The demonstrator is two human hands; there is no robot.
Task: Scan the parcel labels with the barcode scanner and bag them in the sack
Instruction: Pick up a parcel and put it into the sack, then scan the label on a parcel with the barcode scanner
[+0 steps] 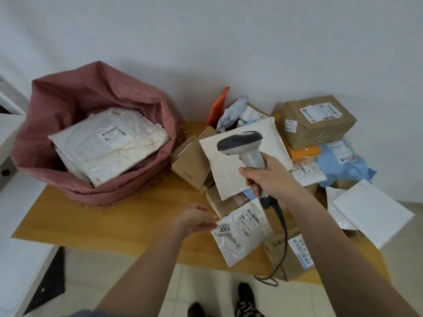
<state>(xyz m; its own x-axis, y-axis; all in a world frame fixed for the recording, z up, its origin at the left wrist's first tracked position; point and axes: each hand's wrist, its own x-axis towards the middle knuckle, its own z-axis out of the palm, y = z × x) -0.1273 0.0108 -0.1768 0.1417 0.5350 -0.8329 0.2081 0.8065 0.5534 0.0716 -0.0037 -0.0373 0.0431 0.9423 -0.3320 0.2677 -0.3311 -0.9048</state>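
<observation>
Scanner (242,145) gripped by handle in right hand (267,179), head up, above pile of parcels (251,156) on table (114,220); cable (282,236) hanging down from handle. Parcel 3004 (242,229) lying flat at near edge of pile, label up. Left hand (194,219) relaxed, fingertips at left edge of parcel 3004, blurred, contact not sure. Sack (68,110) at left on table, mouth wide, white parcels (109,143) inside, well apart from scanner. Brown box (317,120) at back right.

Both arms reach forward from the bottom edge.
Left hand (194,219), frame centre, fingers extended and blurred; right hand (270,177), right of centre, curled in a grip.
</observation>
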